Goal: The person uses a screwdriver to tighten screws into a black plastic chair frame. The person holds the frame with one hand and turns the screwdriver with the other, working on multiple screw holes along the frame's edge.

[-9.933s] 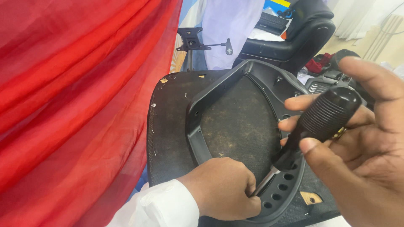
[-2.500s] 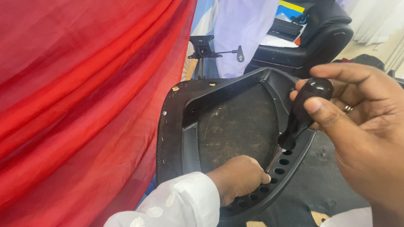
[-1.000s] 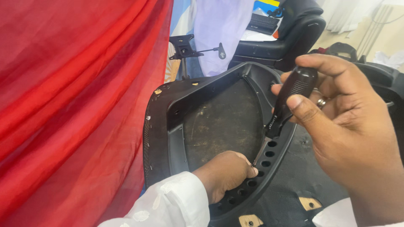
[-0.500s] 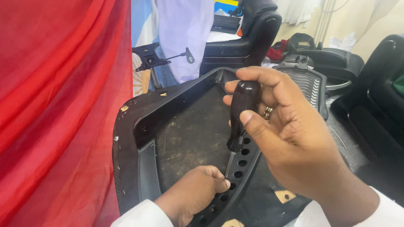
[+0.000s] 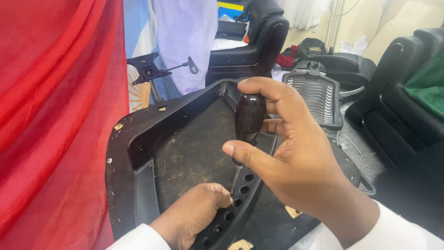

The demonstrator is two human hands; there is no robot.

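Against the red cloth [image 5: 51, 115] on my left, the black chair frame [image 5: 138, 139] stood tilted on its edge, its hollow side facing me, and my right hand [image 5: 286, 157] was closed around the dark, knobbly handle of the screwdriver [image 5: 249, 115], thumb pressed across the front and fingers curled behind. The thin shaft ran down to the row of round holes [image 5: 240, 190] in the curved inner rail, where my left hand [image 5: 194, 222] was wrapped over the rail, fingertips pinched right at the tip; what they pinched was hidden from me. To do this well, I judged, the shaft had to stay straight in line with the hole, with firm downward push before any twist, so the tip would not skid onto my fingers. Keeping the left hand braced low seemed wise, since the frame could rock. Behind it stood other black chair parts [image 5: 314, 92].
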